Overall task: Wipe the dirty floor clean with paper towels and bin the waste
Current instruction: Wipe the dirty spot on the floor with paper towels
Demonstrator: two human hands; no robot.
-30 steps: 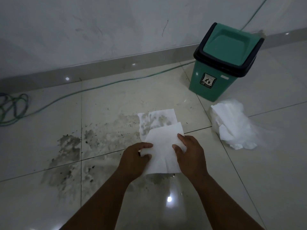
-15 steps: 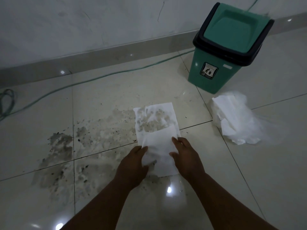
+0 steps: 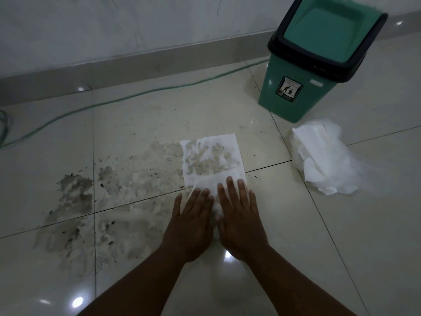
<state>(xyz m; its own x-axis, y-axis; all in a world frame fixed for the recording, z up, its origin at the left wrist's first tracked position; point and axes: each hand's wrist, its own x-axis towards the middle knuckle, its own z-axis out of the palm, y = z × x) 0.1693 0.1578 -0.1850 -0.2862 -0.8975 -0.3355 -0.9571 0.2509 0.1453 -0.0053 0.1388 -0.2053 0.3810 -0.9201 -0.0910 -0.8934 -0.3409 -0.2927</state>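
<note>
A white paper towel (image 3: 210, 156) lies flat on the tiled floor, its far half stained grey with dirt. My left hand (image 3: 191, 222) and my right hand (image 3: 239, 215) press side by side on its near half, palms down, fingers spread and flat. A wide grey dirt smear (image 3: 75, 197) with dark specks covers the floor left of the towel. A green bin (image 3: 293, 87) with a black rim and a closed green swing lid stands at the back right. A heap of clean white paper towels (image 3: 323, 160) lies in front of the bin.
A green cable (image 3: 136, 94) runs along the floor by the grey skirting and the white wall, coiling at the far left. Glossy pale tiles reflect ceiling lights near my arms.
Both hands went from pinching the towel's near edges to lying flat on it. The towel has spread out, showing more of its soiled far half. The view shifted closer to the floor.
</note>
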